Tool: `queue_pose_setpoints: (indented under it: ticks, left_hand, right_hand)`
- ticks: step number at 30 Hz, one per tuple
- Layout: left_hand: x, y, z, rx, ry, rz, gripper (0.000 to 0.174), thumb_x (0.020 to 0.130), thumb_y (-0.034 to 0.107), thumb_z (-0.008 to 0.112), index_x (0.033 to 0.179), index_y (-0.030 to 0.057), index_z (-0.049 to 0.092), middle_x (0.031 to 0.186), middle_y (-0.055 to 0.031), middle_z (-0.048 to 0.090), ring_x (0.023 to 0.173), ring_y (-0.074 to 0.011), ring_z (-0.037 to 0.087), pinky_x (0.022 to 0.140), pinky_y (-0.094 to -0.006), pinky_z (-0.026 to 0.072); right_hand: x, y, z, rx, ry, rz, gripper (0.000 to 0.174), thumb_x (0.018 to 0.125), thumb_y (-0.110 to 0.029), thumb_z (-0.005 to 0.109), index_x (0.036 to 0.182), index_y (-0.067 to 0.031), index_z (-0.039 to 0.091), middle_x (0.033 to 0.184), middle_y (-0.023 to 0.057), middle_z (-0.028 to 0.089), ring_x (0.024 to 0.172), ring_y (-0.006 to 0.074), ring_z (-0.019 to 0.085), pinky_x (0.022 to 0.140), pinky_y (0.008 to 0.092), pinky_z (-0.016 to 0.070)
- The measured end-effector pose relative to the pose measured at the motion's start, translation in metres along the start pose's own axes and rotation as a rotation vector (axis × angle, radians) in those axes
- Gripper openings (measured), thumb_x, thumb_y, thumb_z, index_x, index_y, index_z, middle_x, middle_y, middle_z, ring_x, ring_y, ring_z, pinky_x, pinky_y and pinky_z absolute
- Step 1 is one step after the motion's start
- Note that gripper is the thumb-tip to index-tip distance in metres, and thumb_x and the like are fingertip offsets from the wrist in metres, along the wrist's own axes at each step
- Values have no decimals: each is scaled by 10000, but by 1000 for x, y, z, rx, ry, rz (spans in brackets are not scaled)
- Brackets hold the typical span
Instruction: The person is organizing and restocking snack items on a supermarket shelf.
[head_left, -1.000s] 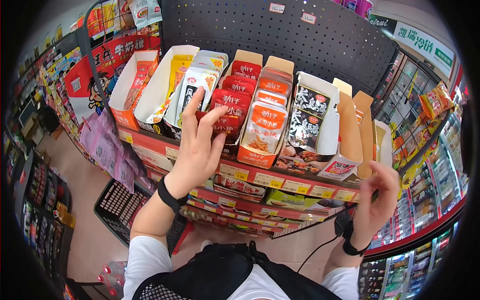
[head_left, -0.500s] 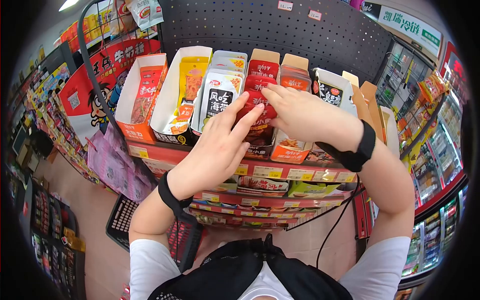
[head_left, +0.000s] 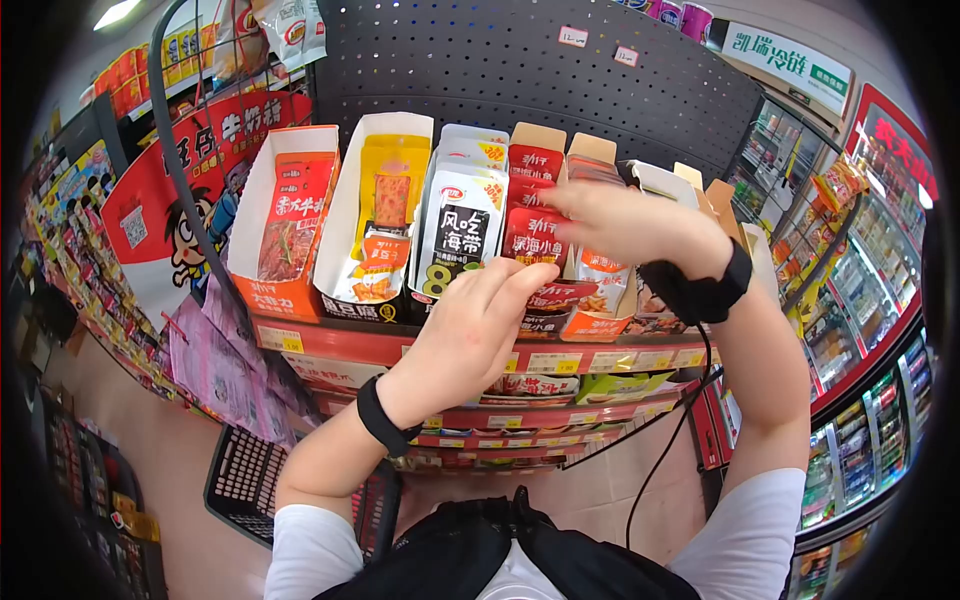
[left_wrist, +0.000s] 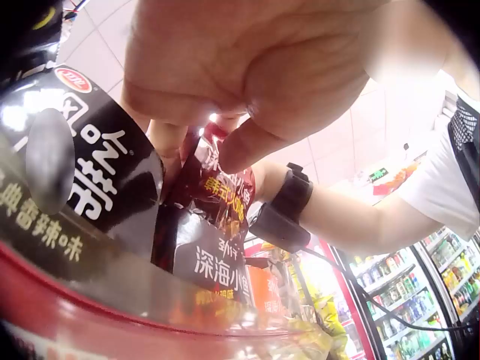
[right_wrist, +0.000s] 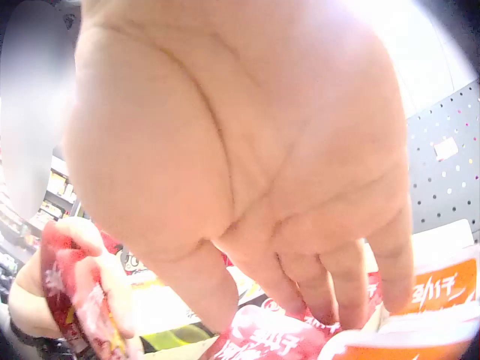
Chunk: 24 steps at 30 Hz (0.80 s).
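Note:
In the head view my left hand (head_left: 475, 335) is at the front of a narrow carton of red dried-fish packets (head_left: 533, 228). Its thumb and fingers pinch one red packet (left_wrist: 217, 180), seen at the carton's front in the left wrist view and beside that hand (right_wrist: 64, 292) in the right wrist view. My right hand (head_left: 635, 222) reaches over the same carton from the right, fingers extended and fingertips at the standing red packets (right_wrist: 262, 334). Left of them stand white-and-black seaweed packets (head_left: 462, 225); to the right are orange fish packets (head_left: 600, 265), partly hidden by my right hand.
Cartons of red packets (head_left: 297, 215) and yellow packets (head_left: 390, 185) line the shelf's left. A red shelf edge with price tags (head_left: 555, 362) runs below. Behind rises a perforated back panel (head_left: 480, 60). A black shopping basket (head_left: 235, 485) stands on the floor, and a cable hangs from my right wrist.
My right hand came in from the far right to the red packets. My left hand moved right and lower, from pointing over the cartons to pinching a red packet.

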<state>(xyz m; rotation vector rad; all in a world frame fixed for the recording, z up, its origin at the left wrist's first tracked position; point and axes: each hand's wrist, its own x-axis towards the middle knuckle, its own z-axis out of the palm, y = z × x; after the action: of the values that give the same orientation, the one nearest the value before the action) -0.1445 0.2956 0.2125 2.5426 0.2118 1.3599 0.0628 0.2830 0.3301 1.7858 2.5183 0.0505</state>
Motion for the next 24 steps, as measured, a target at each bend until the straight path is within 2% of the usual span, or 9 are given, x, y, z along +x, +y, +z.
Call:
queue_pose_setpoints:
  ticks: [1, 6, 10, 14, 17, 18, 19, 22, 24]
  left_hand:
    - [-1, -1, 0, 2, 5, 8, 510, 795, -103, 517, 1277, 38, 434, 1063, -190, 537, 941, -384, 540, 817, -435, 439]
    - [-2, -1, 8, -78, 106, -102, 502, 812, -55, 572, 1287, 22, 428, 1330, -199, 481, 1174, -353, 495, 992, -431, 373]
    - [2, 5, 12, 88, 221, -40, 443, 808, -42, 593, 1225, 31, 460, 1257, -176, 525, 1133, -327, 521, 1018, -472, 336]
    - [-2, 0, 19, 13, 192, -17, 394, 815, -23, 595, 1183, 54, 477, 1057, -111, 596, 978, -293, 571, 951, -440, 367]
    - [-3, -4, 22, 7, 207, -4, 422, 818, -19, 595, 1215, 46, 469, 1072, -109, 598, 978, -291, 569, 943, -438, 367]
    - [-4, -3, 21, -24, 183, -49, 436, 811, -24, 599, 1223, 43, 471, 1128, -113, 586, 1023, -299, 552, 962, -439, 356]
    - [-6, 0, 19, -54, 164, -97, 451, 804, -30, 602, 1230, 39, 472, 1184, -117, 575, 1068, -307, 535, 980, -440, 345]
    - [-4, 3, 18, 14, 176, -129, 479, 804, -24, 596, 1260, 35, 462, 1302, -140, 524, 1161, -323, 492, 1014, -446, 314]
    - [-2, 4, 17, 64, 178, -126, 470, 808, -17, 586, 1258, 37, 463, 1334, -150, 501, 1195, -329, 475, 1027, -450, 300]
  right_hand:
    - [-3, -15, -3, 19, -129, 113, 467, 932, -217, 541, 1294, 67, 463, 1271, 255, 530, 1180, 363, 525, 983, 382, 436]
    - [-34, -36, -11, 59, -37, 11, 388, 923, -159, 537, 1252, 42, 496, 1194, 210, 571, 1104, 350, 560, 938, 394, 452]
    - [-37, -38, -30, 282, -225, -39, 250, 931, -125, 513, 1115, 25, 594, 1055, 178, 634, 1003, 323, 604, 880, 362, 473]
    - [-6, -20, -33, 179, 20, -29, 240, 927, -127, 510, 1071, 26, 626, 1053, 197, 642, 982, 319, 618, 867, 355, 483]
    - [12, 1, -6, 50, -58, 17, 272, 888, -103, 504, 1105, 8, 624, 1064, 207, 650, 972, 339, 626, 872, 394, 488]
    - [10, 8, 8, -76, 8, -82, 261, 880, -83, 499, 1083, 40, 607, 1050, 221, 644, 972, 348, 622, 874, 408, 487]
    - [6, -8, -2, -44, -156, 69, 356, 918, -125, 507, 1229, 46, 535, 1144, 231, 601, 1121, 361, 557, 965, 392, 448]
    - [-18, -24, -10, -13, -78, -95, 279, 932, -141, 498, 1134, 41, 562, 1078, 211, 618, 1038, 351, 590, 906, 397, 469]
    - [-21, -30, -23, 82, -178, -98, 258, 941, -145, 490, 1114, 32, 566, 1028, 203, 629, 977, 339, 609, 869, 389, 480]
